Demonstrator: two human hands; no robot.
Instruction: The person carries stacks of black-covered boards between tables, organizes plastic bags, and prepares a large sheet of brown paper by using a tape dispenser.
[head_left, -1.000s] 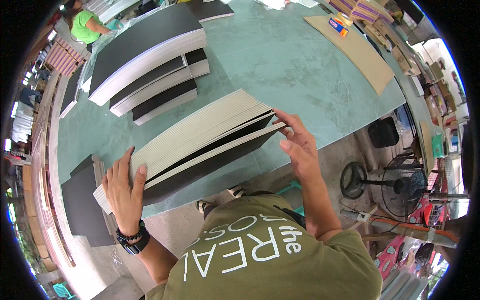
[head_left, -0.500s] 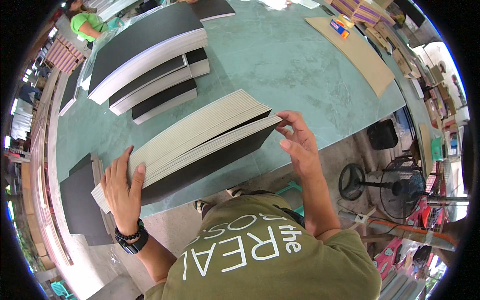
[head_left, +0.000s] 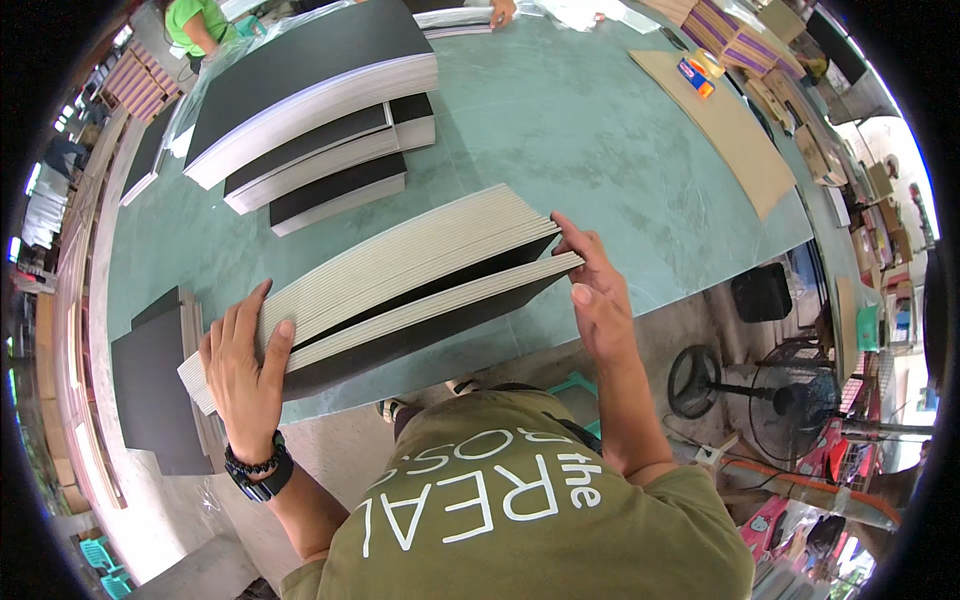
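While a thick stack of grey boards [head_left: 400, 275] is gripped at both ends on the green table [head_left: 560, 130] by the left hand [head_left: 245, 365] and right hand [head_left: 595, 285], a gap is held open midway; splitting seems unfinished.

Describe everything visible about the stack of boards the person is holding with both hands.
The stack of boards is a thick pile of thin sheets, pale grey-cream on the edges and black on the faces. It lies slantwise at the near edge of the green table, standing on its long edge and leaning. A gap splits it into two bundles. The left hand grips its left end; the right hand pinches its right end.
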